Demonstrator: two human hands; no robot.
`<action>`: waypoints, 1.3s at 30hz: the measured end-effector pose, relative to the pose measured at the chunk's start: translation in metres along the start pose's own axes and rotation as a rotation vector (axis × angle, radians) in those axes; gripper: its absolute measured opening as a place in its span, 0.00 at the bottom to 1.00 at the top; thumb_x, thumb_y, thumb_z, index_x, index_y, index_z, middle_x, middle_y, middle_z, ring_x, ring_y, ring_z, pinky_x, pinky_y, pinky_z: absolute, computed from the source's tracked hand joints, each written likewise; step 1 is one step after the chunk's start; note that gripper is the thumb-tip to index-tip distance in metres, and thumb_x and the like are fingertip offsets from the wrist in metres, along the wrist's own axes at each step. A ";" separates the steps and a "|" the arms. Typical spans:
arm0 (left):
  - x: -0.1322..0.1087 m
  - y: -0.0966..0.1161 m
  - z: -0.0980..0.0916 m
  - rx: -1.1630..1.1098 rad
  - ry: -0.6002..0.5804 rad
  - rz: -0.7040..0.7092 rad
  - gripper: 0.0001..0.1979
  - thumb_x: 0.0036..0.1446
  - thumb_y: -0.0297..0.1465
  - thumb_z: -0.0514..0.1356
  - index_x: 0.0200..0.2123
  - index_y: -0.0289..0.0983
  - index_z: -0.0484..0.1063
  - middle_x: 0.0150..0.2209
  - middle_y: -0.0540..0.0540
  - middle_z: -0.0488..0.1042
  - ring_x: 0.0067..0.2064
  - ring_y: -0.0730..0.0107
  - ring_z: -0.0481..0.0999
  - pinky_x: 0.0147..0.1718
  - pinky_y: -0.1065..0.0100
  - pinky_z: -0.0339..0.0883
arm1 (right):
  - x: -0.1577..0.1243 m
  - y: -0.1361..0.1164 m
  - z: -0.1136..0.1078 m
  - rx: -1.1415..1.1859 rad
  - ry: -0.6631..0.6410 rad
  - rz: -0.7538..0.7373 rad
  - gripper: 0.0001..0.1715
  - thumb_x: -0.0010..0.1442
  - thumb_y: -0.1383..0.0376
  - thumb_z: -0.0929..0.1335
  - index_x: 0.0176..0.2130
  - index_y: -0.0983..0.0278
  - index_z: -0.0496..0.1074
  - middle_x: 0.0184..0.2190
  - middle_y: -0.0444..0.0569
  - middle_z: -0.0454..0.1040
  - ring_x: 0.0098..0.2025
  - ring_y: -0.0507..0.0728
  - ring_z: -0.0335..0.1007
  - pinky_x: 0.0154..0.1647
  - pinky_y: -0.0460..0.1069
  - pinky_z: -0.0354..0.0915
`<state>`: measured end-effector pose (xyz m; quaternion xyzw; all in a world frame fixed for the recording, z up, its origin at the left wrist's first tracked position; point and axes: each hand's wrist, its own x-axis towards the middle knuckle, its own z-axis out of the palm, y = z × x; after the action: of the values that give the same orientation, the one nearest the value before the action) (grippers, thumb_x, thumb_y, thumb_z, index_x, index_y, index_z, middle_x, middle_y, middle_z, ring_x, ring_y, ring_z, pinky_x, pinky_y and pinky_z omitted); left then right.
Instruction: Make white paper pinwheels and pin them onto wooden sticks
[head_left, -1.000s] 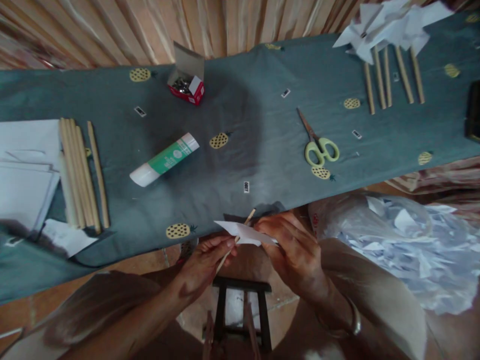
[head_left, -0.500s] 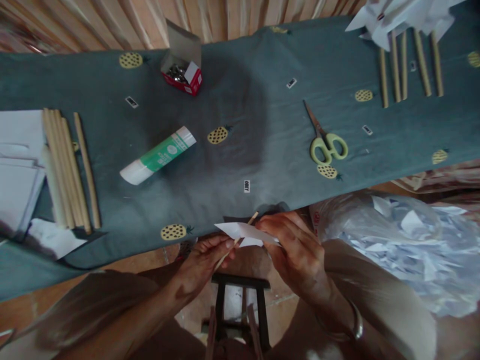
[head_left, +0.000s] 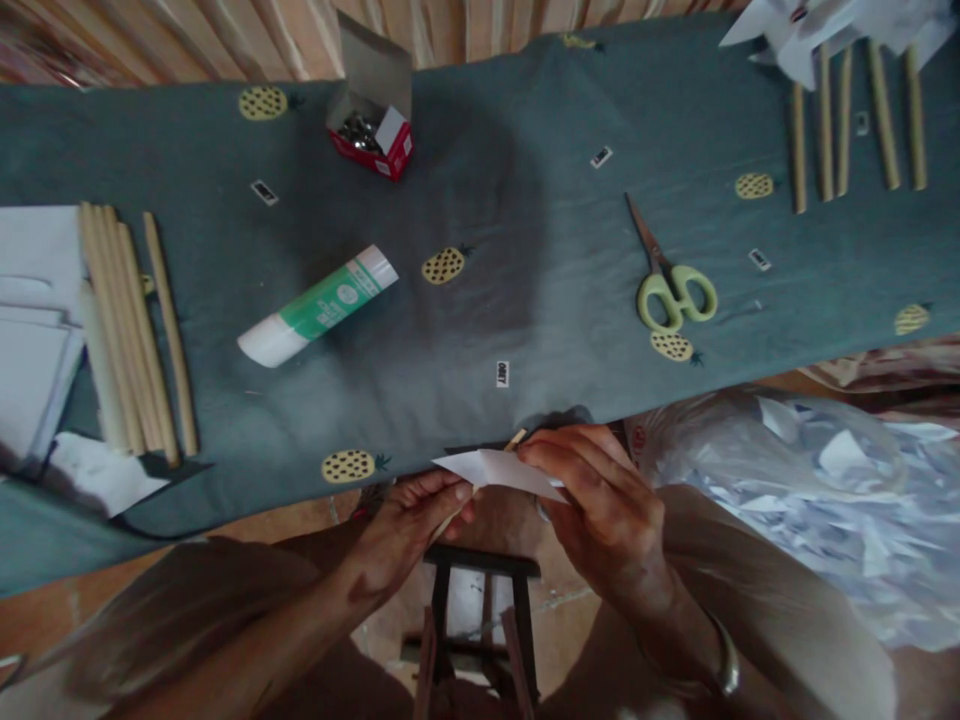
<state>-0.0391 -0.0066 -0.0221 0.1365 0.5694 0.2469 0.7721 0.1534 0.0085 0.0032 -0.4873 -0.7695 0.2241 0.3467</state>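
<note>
Just off the table's near edge, my left hand [head_left: 424, 515] pinches a thin wooden stick [head_left: 451, 521] between thumb and fingers. A folded white paper piece [head_left: 517, 473] lies across that stick, whose far tip shows beyond the paper. My right hand [head_left: 600, 490] is closed on the paper's right side, and some of its fingertips are hidden behind it. Whether the paper is fixed to the stick, I cannot tell. Paper pinwheels [head_left: 840, 35] with tan sticks rest at the table's far right.
On the green tablecloth [head_left: 465, 335] are a glue stick [head_left: 330, 305], scissors [head_left: 667, 290] and an opened red box [head_left: 382, 155] of small metal pieces. Several tan sticks [head_left: 135, 340] lie beside white paper [head_left: 34, 370] at left. A plastic bag [head_left: 825, 510] of paper scraps is at right.
The paper has tipped, so its lower flap shows less now. My right hand has shifted slightly right. The view has moved a little; the table items stay put.
</note>
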 end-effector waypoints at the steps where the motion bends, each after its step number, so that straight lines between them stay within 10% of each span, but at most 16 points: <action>1: 0.000 -0.001 0.000 -0.005 -0.002 0.001 0.20 0.37 0.47 0.73 0.22 0.35 0.76 0.20 0.50 0.71 0.23 0.77 0.63 0.23 0.73 0.55 | 0.000 0.000 0.000 -0.002 -0.004 -0.002 0.17 0.60 0.78 0.67 0.47 0.65 0.70 0.40 0.53 0.78 0.44 0.57 0.70 0.46 0.55 0.71; 20: 0.001 -0.006 -0.003 -0.016 -0.005 -0.002 0.18 0.39 0.45 0.72 0.24 0.35 0.77 0.22 0.49 0.72 0.24 0.77 0.64 0.25 0.72 0.56 | 0.000 0.002 0.002 0.006 -0.028 0.041 0.19 0.60 0.77 0.65 0.48 0.61 0.70 0.40 0.50 0.78 0.44 0.57 0.71 0.45 0.55 0.71; 28: -0.003 -0.001 0.002 -0.065 0.015 -0.056 0.22 0.32 0.46 0.75 0.26 0.35 0.79 0.23 0.49 0.73 0.25 0.76 0.66 0.25 0.74 0.57 | 0.014 -0.009 -0.001 -0.018 -0.024 0.219 0.05 0.62 0.71 0.68 0.36 0.63 0.73 0.32 0.47 0.79 0.36 0.55 0.72 0.40 0.51 0.69; 39: -0.017 0.009 0.006 -0.016 0.020 0.141 0.18 0.36 0.42 0.74 0.26 0.34 0.81 0.23 0.49 0.72 0.23 0.80 0.63 0.22 0.75 0.56 | 0.032 -0.012 -0.001 -0.082 -0.053 0.372 0.07 0.56 0.68 0.71 0.38 0.62 0.78 0.33 0.49 0.82 0.34 0.57 0.77 0.36 0.49 0.67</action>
<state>-0.0396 -0.0079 -0.0021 0.1675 0.5642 0.3068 0.7480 0.1384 0.0321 0.0219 -0.6288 -0.6835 0.2654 0.2587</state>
